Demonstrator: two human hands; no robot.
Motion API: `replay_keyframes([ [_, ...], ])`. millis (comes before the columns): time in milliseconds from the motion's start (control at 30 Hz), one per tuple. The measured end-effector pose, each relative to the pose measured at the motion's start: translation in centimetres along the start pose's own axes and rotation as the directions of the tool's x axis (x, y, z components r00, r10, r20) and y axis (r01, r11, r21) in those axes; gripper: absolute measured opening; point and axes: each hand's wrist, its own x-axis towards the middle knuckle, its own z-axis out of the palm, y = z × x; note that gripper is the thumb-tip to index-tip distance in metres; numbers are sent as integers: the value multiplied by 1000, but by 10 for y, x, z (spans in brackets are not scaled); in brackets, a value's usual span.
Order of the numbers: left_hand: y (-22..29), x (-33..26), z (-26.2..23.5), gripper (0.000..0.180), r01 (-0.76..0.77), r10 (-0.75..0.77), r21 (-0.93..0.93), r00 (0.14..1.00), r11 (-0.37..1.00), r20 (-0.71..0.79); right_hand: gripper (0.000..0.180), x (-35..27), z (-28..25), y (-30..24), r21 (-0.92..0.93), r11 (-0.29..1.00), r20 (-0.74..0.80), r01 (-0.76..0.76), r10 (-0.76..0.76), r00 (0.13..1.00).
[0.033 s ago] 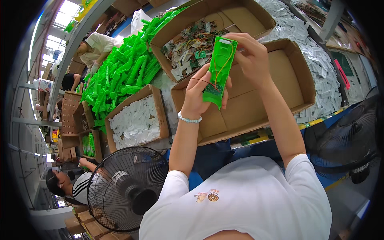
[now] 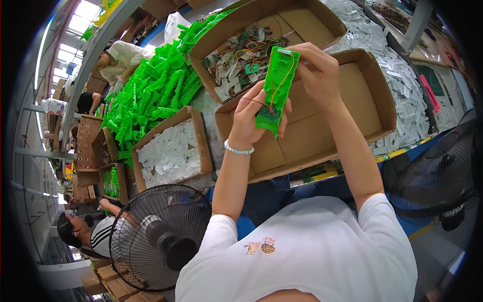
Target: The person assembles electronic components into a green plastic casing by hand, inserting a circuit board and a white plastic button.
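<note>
A bright green, elongated plastic housing [image 2: 282,79] is held up tilted, its hollow side showing, above an open cardboard box [image 2: 304,146]. My left hand [image 2: 246,118] is closed around its lower end. Inside that end sits a small green circuit board [image 2: 268,111]. Thin red and yellow wires [image 2: 272,93] run from the board along the cavity; a dark wire end sticks out left over my left fingers. At the top end lies a small white piece [image 2: 285,51]. There my right hand [image 2: 322,75] pinches the housing's upper corner; its fingertips are partly hidden.
Beyond, another cardboard box [image 2: 297,20] holds wired circuit boards [image 2: 241,60]. Green plastic parts [image 2: 156,90] pile up at left, near a box of white pieces [image 2: 171,156]. More white pieces [image 2: 407,105] lie at right. Fans [image 2: 161,236] flank me; co-workers [image 2: 95,234] are at left.
My right hand has shifted very slightly right and down at the housing's top end. Otherwise the hold on the housing looks the same.
</note>
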Motion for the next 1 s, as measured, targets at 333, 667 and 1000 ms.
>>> replay_keyframes([
  [333,-2,5,8,44,-21,59,245,987,969,-148,18,-19,12,13,356,818,166,-453,421,892],
  [667,-9,3,0,30,-88,139,237,968,967,-208,26,-19,6,-8,364,773,386,-520,382,839],
  [1000,-20,4,3,37,-84,225,480,943,873,-244,24,-26,10,-6,488,654,314,-578,486,816],
])
